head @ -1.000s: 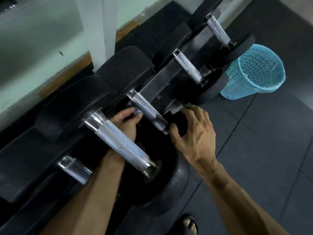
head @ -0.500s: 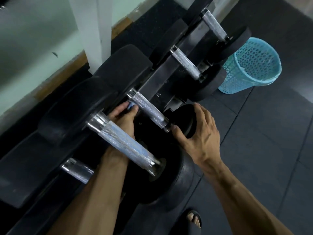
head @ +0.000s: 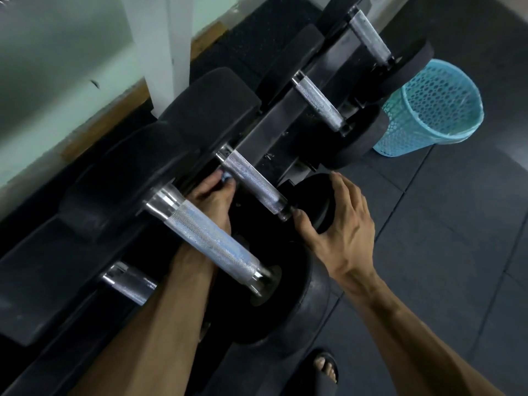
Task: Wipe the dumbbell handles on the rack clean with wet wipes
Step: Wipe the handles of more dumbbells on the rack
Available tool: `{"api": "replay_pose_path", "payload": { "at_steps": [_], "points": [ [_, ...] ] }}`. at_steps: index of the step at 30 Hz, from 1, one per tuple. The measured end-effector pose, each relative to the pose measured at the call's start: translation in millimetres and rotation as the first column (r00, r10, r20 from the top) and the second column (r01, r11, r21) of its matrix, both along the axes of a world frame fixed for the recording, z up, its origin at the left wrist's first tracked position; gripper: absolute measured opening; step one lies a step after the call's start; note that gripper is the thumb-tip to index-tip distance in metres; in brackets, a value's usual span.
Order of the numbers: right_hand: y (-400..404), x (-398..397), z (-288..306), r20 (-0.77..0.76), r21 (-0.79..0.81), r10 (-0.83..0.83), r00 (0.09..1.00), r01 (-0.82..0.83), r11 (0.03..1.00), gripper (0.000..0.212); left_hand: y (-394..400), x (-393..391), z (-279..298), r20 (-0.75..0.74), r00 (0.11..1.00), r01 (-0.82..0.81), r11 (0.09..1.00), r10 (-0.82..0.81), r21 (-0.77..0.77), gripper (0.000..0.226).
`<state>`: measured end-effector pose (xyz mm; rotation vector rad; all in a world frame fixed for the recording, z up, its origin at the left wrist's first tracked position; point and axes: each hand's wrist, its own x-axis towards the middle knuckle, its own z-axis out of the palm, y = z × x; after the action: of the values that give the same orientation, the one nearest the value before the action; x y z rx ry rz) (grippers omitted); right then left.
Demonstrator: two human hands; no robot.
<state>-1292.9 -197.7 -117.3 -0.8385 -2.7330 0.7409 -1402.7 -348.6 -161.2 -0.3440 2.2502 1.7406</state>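
I see my left hand (head: 213, 200) reaching under the big knurled handle (head: 211, 242) in front, which crosses over my wrist and hides most of the palm. Its fingertips pinch a small blue wet wipe (head: 227, 176) right beside the inner end of the next dumbbell handle (head: 253, 181) on the rack (head: 274, 130). My right hand (head: 340, 224) curls its grip round the black end plate (head: 317, 201) of that same dumbbell, thumb near the handle's collar. Further along the rack sit two more handles (head: 320, 105), one after the other. A turquoise mesh basket (head: 434, 110) stands on the dark floor mat (head: 457, 238) just past the far weights. My sandalled foot (head: 325, 367) shows below.
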Motion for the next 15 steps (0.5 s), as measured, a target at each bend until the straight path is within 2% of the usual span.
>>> {"api": "replay_pose_path", "payload": {
  "at_steps": [1,3,5,6,7,8,9,10,11,12,13,15],
  "points": [
    [0.0,0.3,0.3,0.001,0.004,0.0,1.0,0.0,1.0,0.088,1.6,4.4,-1.9,0.102,0.994,-0.038,0.995,0.029,0.089,0.021],
    [0.1,0.6,0.8,0.0,0.009,-0.001,1.0,0.001,1.0,0.088,3.4,7.8,-5.6,0.188,0.982,-0.03,0.978,-0.009,0.205,0.016],
    [0.1,-0.2,1.5,-0.004,0.004,0.0,1.0,0.0,1.0,0.088,5.5,0.2,-5.3,0.13,0.991,-0.006,0.97,-0.026,0.243,0.018],
    [-0.1,-0.6,1.8,-0.002,0.004,0.001,1.0,-0.001,1.0,0.088,7.3,-6.2,-3.3,0.168,0.985,-0.014,0.962,-0.034,0.274,0.022],
    [-0.1,-0.6,1.2,0.0,0.004,0.003,1.0,-0.003,1.0,0.089,9.2,-13.8,-2.0,0.122,0.992,-0.004,0.952,-0.035,0.307,0.024],
    [0.2,-0.6,0.3,0.0,0.006,0.008,1.0,-0.008,1.0,0.089,9.1,-12.4,-1.2,0.012,0.996,0.083,0.953,-0.091,0.293,0.023],
    [0.7,-0.1,-0.6,-0.001,0.007,0.012,1.0,-0.012,1.0,0.088,7.9,-11.7,-9.0,-0.031,0.991,0.131,0.951,-0.127,0.28,0.023],
    [1.2,0.6,-1.3,-0.003,0.008,0.013,1.0,-0.013,1.0,0.088,7.9,-11.0,-12.9,-0.006,0.995,0.101,0.946,-0.104,0.307,0.023],
    [1.7,1.1,-1.1,-0.004,0.008,0.013,1.0,-0.013,1.0,0.089,10.3,-8.6,-10.5,0.037,0.999,-0.003,0.948,-0.01,0.317,0.026],
    [1.7,1.5,-0.9,-0.005,0.007,0.011,1.0,-0.011,1.0,0.089,11.5,-6.5,-8.5,0.169,0.98,-0.157,0.92,0.102,0.358,0.03],
    [1.6,1.3,-0.8,-0.005,0.006,0.01,1.0,-0.01,1.0,0.089,13.6,-6.9,-5.1,0.256,0.957,-0.228,0.905,0.139,0.36,0.032],
    [1.9,1.0,-1.0,-0.009,0.01,0.011,1.0,-0.011,1.0,0.089,16.4,-12.9,-4.3,0.239,0.958,-0.23,0.922,0.158,0.312,0.039]
  ]
}}
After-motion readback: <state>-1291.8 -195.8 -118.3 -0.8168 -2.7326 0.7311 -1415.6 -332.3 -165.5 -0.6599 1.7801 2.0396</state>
